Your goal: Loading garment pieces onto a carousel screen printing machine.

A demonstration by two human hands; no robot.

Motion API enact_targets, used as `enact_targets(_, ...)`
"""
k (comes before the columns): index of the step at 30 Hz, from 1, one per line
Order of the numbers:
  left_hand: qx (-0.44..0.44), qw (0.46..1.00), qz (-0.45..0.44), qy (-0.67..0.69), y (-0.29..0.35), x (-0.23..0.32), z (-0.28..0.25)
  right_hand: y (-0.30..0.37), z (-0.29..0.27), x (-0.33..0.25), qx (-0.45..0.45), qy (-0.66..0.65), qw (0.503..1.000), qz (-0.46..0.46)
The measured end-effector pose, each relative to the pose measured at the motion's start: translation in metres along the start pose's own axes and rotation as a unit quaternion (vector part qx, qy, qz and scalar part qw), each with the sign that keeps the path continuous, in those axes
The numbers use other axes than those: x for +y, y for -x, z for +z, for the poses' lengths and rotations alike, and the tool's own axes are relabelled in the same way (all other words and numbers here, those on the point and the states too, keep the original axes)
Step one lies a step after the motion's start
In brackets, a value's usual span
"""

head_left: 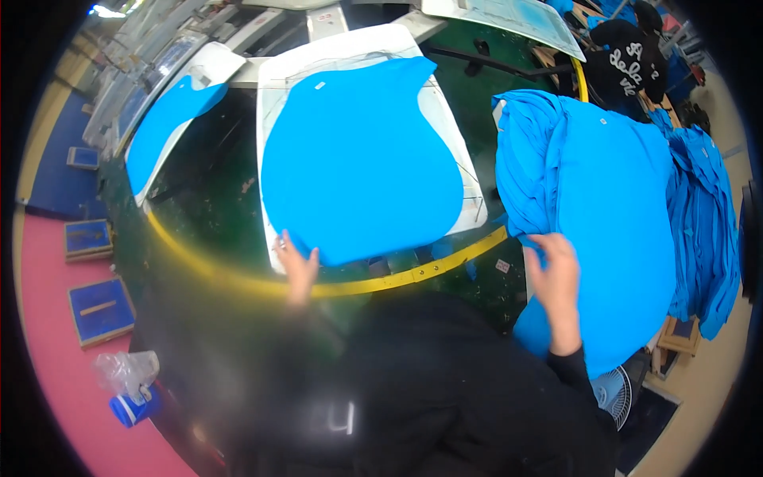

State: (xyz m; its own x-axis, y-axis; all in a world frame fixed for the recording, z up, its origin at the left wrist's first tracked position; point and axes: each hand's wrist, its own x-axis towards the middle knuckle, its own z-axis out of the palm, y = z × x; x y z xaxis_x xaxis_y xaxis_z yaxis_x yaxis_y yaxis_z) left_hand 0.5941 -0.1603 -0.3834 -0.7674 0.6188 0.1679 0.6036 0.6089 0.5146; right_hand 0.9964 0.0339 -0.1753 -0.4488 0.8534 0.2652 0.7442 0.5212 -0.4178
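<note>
A blue piece (358, 167) lies flat on the middle board (389, 41), another piece (159, 123) on the left board (218, 62); the pile (616, 199) isn't laid out. Left hand (299, 273): parted fingers against the blue piece. Right hand (559, 274): fingers seemingly pinching the pile.

A: Main carrier?
B: White board (334, 46), centre. Blue cloth piece (358, 167) spread flat on it, covers most; board's white shows at top and along both sides.
A: Left?
B: Second board (220, 63), also white, smaller cloth piece (171, 119) on it, top end bare.
A: Under the cloth pile (612, 222), right?
B: Support mostly hidden, can't tell.
</note>
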Motion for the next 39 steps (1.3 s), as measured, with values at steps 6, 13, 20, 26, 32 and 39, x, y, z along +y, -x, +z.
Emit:
enact_targets(6, -0.033, 0.993, 0.106, 0.028, 0.023, 0.067, 0.024, 0.029, -0.069, 0.038, 0.006, 0.198, 0.978, 0.06)
enact_targets(13, -0.115, 0.975, 0.153, 0.111, 0.057, 0.119, 0.042, 0.017, -0.08, 0.072, -0.046, 0.0, 0.998, 0.031)
enact_targets(20, -0.167, 0.95, 0.205, 0.168, 0.056, 0.141, 0.04, -0.012, -0.113, 0.11, 0.053, 0.12, 0.991, -0.032)
enact_targets(26, -0.308, 0.859, 0.179, 0.367, 0.061, 0.246, 0.004, -0.018, -0.138, 0.103, 0.117, -0.327, 0.936, 0.059)
enact_targets(32, -0.583, 0.476, 0.09, 0.652, 0.1, 0.344, -0.018, 0.013, -0.073, 0.012, -0.056, -0.34, 0.938, -0.034)
enact_targets(39, -0.524, 0.617, -0.077, 0.582, 0.096, 0.336, -0.009, -0.003, -0.107, 0.064, 0.125, -0.119, 0.981, 0.091)
